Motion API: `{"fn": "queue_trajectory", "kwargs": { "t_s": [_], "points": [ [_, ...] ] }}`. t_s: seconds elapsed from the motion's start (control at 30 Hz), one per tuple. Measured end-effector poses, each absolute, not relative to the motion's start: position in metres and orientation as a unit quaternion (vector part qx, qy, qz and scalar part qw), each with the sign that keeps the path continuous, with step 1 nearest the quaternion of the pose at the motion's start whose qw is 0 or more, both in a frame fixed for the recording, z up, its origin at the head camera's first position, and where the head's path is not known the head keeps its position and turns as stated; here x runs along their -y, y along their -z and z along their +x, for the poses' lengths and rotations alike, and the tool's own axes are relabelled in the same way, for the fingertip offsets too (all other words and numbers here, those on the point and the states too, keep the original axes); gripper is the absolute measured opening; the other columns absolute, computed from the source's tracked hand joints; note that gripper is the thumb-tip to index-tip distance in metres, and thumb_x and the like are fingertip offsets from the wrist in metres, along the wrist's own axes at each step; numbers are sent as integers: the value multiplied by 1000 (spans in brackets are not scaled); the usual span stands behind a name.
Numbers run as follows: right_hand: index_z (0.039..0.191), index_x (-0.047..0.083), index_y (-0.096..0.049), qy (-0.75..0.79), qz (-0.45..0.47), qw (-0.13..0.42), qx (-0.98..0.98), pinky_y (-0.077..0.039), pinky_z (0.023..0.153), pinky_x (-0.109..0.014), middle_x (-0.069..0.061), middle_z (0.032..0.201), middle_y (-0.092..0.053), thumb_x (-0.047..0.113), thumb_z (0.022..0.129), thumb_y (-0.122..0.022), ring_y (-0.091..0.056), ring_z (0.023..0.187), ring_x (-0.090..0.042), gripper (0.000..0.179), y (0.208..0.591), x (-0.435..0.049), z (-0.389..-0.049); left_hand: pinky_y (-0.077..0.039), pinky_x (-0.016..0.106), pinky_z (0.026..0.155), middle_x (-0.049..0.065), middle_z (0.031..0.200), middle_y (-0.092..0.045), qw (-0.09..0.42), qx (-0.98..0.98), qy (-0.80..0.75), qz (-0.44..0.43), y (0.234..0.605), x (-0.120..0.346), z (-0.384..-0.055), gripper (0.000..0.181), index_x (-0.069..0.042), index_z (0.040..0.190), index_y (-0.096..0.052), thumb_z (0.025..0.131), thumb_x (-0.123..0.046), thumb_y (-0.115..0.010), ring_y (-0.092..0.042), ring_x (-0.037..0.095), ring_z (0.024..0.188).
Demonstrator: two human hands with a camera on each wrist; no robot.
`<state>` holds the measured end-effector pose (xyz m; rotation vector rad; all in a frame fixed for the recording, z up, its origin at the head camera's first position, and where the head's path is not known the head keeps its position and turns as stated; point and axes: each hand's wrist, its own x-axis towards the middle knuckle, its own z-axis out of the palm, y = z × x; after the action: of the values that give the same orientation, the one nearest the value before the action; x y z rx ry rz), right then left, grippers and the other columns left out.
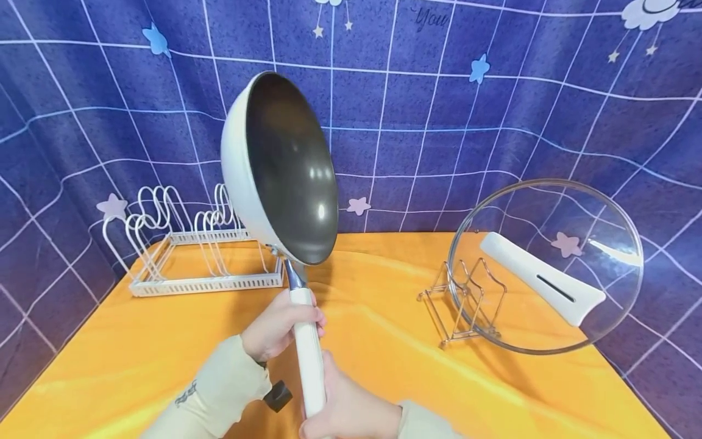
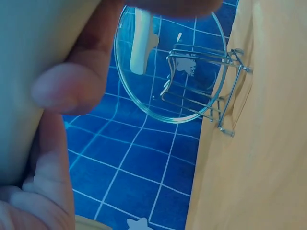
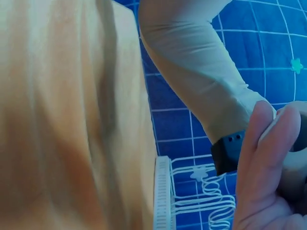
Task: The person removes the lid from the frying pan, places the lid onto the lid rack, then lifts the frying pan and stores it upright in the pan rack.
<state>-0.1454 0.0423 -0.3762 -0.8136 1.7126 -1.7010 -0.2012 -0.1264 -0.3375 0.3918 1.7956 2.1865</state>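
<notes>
A deep white frying pan (image 1: 290,171) with a dark inside is held up off the table, tilted so its hollow faces right. My left hand (image 1: 282,326) grips the white handle (image 1: 309,366) close below the metal neck. Lower down, my right hand (image 1: 351,402) holds the same handle near its end. In the left wrist view, a thumb and fingers (image 2: 69,88) wrap the pale handle. Curled fingers of the right hand (image 3: 268,163) show at the edge of the right wrist view; the pan's bowl is out of that frame.
On the left stands a white dish rack (image 1: 208,283) with looped wires. At the right, a glass lid (image 1: 620,262) with a white handle (image 1: 543,277) leans upright in a small wire stand (image 1: 460,335). An orange cloth (image 1: 395,292) covers the table; a blue curtain (image 1: 417,140) hangs behind.
</notes>
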Motion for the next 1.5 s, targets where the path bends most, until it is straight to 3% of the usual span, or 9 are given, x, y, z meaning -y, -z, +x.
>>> {"fn": "queue_trajectory", "kwargs": {
  "t_s": [0.27,0.53,0.87,1.0,1.1,1.17,1.23,1.37,1.5],
  "points": [
    [129,7,-21,689,-285,327,-580,-53,60,-20,-3,72,-61,-10,67,-63,-61,62,-8,77,376,-36,-142,-56,33,66,7,72,-58,139,-656,-727,148,327,126,-203,15,-2,84,-43,79,4,-56,-60,16,63],
    [137,8,-14,672,-299,342,-585,-41,41,-16,-1,66,-60,-14,68,-61,-57,54,-6,86,364,-38,-147,-56,32,65,8,70,-58,131,-649,-735,144,314,124,-201,13,-2,83,-44,80,3,-56,-60,17,62],
    [133,11,-16,655,-330,376,-566,-34,37,-17,1,65,-58,-17,70,-57,-48,46,-6,80,350,-38,-150,-58,34,69,5,73,-62,122,-611,-759,189,306,136,-194,13,-5,87,-44,85,2,-56,-63,17,65],
    [122,10,-24,656,-340,371,-562,-33,37,-18,-1,65,-59,-16,71,-58,-48,45,-6,67,347,-31,-147,-58,34,67,5,73,-63,128,-584,-773,213,305,141,-192,11,-7,90,-45,87,1,-54,-64,17,65],
    [109,9,-29,655,-358,361,-559,-34,35,-18,-16,65,-61,-17,71,-59,-53,48,-5,56,346,-26,-146,-58,34,69,4,75,-64,131,-567,-780,229,304,146,-189,10,-7,93,-45,89,1,-50,-65,16,67],
    [106,8,-29,658,-374,362,-544,-38,37,-18,-27,68,-59,-18,71,-59,-56,52,-5,52,346,-23,-144,-58,35,71,3,77,-65,134,-561,-782,236,303,150,-185,10,-6,96,-43,91,1,-48,-65,16,69],
    [105,8,-28,664,-376,378,-524,-45,44,-17,-26,70,-59,-18,73,-59,-59,57,-5,52,345,-21,-141,-58,36,73,3,79,-66,135,-561,-781,240,303,155,-181,11,-4,98,-40,91,2,-47,-66,16,71],
    [110,8,-26,669,-379,405,-495,-51,65,-15,-11,73,-57,-17,76,-57,-62,68,-4,53,343,-17,-136,-58,37,75,4,81,-68,137,-567,-774,247,301,165,-176,13,-3,102,-38,92,2,-46,-67,17,74],
    [113,8,-26,660,-394,402,-497,-50,68,-15,-9,73,-56,-17,77,-56,-61,68,-3,53,341,-11,-135,-58,38,76,5,83,-69,128,-568,-771,259,300,174,-172,16,-3,106,-37,93,3,-43,-68,18,76]
  ]
}}
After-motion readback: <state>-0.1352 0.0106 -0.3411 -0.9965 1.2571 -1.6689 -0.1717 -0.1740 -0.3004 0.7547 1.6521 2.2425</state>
